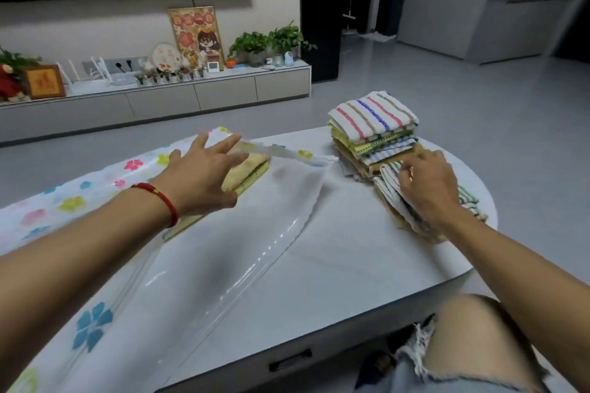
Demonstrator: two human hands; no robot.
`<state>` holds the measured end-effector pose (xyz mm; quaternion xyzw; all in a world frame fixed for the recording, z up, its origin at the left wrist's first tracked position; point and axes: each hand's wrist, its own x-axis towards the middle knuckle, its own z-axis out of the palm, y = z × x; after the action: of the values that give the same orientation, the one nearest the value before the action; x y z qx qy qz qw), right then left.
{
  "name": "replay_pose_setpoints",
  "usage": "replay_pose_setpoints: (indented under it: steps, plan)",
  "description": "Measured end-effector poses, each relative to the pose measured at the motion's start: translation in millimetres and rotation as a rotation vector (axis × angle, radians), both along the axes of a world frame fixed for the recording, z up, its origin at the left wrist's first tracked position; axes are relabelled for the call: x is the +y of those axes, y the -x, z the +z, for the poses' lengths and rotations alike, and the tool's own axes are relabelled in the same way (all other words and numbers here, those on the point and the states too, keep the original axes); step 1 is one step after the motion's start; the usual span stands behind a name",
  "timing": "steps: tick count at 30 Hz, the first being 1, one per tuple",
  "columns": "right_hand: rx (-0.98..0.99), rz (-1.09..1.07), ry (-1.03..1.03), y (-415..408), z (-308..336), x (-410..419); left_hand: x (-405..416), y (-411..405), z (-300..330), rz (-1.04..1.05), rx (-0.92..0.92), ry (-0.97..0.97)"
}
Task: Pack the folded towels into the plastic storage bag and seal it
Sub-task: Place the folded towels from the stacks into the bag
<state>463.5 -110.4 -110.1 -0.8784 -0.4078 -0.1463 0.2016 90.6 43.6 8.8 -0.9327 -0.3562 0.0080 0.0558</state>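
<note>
No readable text

The framed poster (195, 31) and the small gold-framed picture (44, 81) on the TV cabinet (191, 96) bear characters too blurred to read.

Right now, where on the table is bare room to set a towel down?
Bare white tabletop lies between the clear flower-printed plastic bag and the right hand, running to the near edge. The far right end is crowded by the stack of folded striped towels.
</note>
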Motion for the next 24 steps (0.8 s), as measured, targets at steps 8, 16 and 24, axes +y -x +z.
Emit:
replay_pose_setpoints:
  steps: [8,16,24]
  plan:
    - [0.330,-0.327,0.284,-55,-17,-22,-4,-2,-5,0.066,0.015,0.014]
    - [0.924,-0.161,0.147,-40,55,-27,-9,-3,-6,0.091,0.010,0.002]
    - [0.908,0.534,0.184,77,107,-39,2,-4,9,0.120,0.004,0.018]
